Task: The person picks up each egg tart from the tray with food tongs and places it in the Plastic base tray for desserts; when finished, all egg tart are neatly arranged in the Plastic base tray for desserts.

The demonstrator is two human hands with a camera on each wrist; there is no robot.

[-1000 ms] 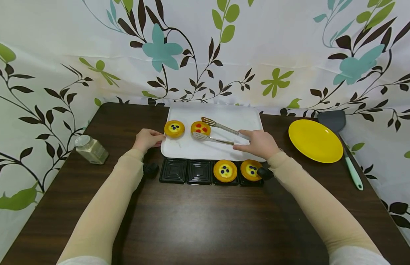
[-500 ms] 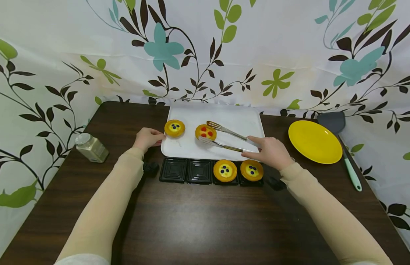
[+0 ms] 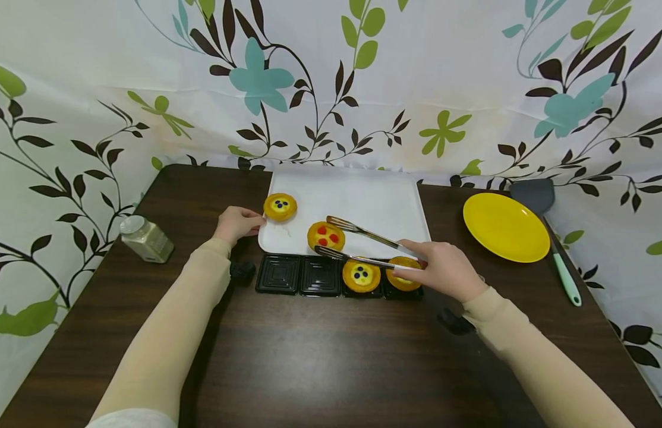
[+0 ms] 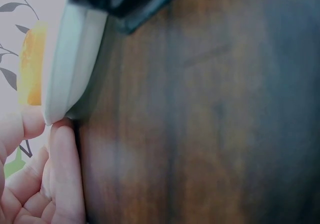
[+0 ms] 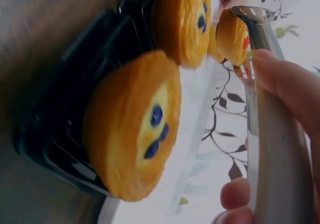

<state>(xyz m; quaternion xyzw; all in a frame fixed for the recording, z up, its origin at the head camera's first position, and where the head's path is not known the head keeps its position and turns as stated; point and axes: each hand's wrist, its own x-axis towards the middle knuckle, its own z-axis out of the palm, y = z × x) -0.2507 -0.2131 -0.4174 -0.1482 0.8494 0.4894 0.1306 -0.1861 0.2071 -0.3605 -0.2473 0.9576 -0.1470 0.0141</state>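
My right hand grips metal tongs. Between the tong tips is a tart with red fruit pieces, over the front edge of a white tray. My left hand pinches the tray's left rim, thumb and fingers on either side of it in the left wrist view. A tart with blueberries sits on the tray near that hand. In front of the tray, a black four-part row of square cups holds two blueberry tarts in its right cups; the rightmost is partly hidden by my right hand and the tongs.
A yellow plate lies at the right, overlapping a dark spatula with a mint handle. On the left stands a tilted-looking glass jar with a white lid. A patterned curtain backs the table.
The tongs and the red-fruit tart have come toward the front edge of the tray, with my right hand moving right and nearer. My left hand stays on the rim.
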